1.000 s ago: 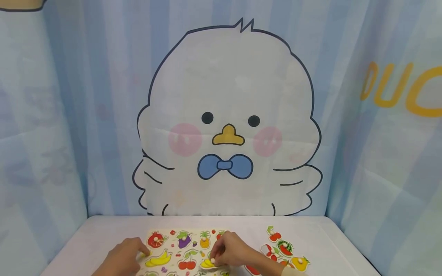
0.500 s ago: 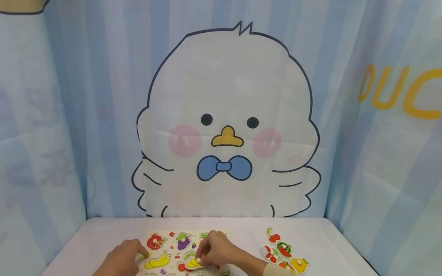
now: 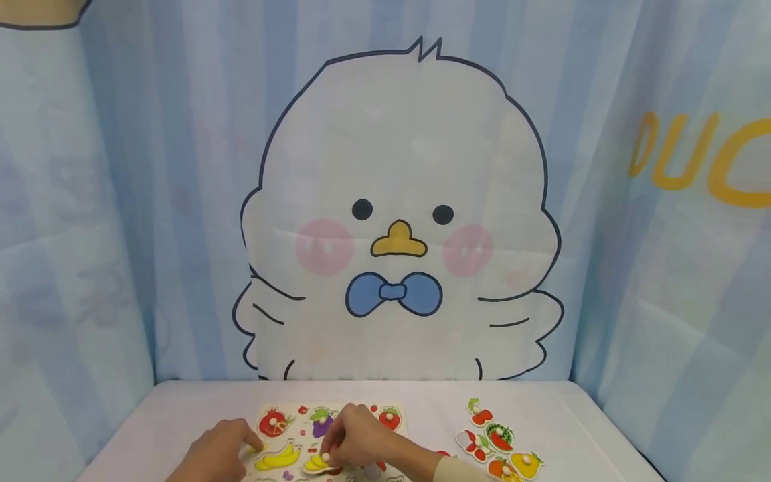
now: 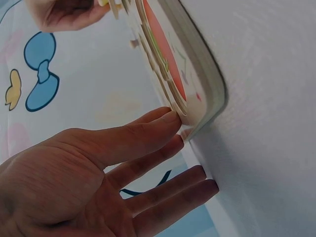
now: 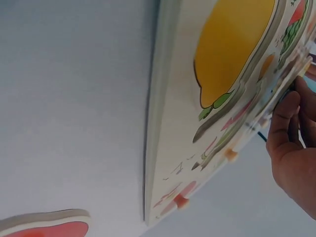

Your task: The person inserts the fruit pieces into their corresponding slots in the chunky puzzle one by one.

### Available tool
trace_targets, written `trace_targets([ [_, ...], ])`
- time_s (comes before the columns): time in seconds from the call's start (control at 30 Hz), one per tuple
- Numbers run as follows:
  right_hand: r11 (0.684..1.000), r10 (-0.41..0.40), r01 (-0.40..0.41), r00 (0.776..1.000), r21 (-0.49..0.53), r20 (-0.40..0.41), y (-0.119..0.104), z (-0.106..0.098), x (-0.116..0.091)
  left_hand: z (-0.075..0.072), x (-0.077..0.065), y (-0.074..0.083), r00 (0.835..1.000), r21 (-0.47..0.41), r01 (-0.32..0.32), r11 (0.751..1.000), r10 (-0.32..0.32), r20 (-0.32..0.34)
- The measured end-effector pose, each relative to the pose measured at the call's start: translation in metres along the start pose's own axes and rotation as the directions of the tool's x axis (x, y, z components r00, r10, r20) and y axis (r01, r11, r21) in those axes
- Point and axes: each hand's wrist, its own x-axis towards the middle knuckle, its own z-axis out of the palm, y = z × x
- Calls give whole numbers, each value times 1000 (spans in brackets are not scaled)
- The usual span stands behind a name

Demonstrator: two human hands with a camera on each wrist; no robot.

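Observation:
A wooden fruit puzzle board (image 3: pixel 403 422) lies on the table at the bottom of the head view. My right hand (image 3: pixel 361 435) pinches the knob of a banana puzzle piece (image 3: pixel 314 464) over the board's middle. Left of that piece is the banana picture (image 3: pixel 277 457) printed on the board. My left hand (image 3: pixel 217 450) touches the board's left edge; in the left wrist view its thumb rests at the rim, with the other fingers (image 4: pixel 177 202) extended. Knobbed pomegranate (image 3: pixel 273 423), grape (image 3: pixel 321 423) and strawberry (image 3: pixel 389 419) pieces sit along the far row. My right hand covers part of the board.
Right of the board lie loose pieces: cherries (image 3: pixel 482 415), a watermelon slice (image 3: pixel 499 438), a red-and-white fruit (image 3: pixel 472 444), an orange (image 3: pixel 501 468) and a yellow pear-shaped fruit (image 3: pixel 526 464). A curtain with a cartoon duck (image 3: pixel 397 147) hangs behind the table (image 3: pixel 199 402).
My right hand has moved left across the board with the banana piece, from its right side to the middle. My left hand stays at the board's left edge.

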Motion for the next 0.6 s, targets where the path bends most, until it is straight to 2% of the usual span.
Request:
trace_targets([
  [0.1, 1000, 10, -10, 1000, -14, -4, -4, 5, 6, 0, 1, -2, 1000, 0, -2, 1000, 2, 2],
  [0.33, 999, -40, 41, 999, -8, 3, -13, 15, 18, 0, 2, -4, 1000, -6, 1, 1000, -1, 10],
  [0.43, 999, -38, 38, 999, -5, 14, -17, 20, 23, -2, 0, -4, 1000, -15, -7, 1000, 7, 16],
  [0.6, 997, -31, 32, 999, -64, 19, -22, 26, 32, -5, -3, 0, 1000, -21, -26, 999, 26, 16],
])
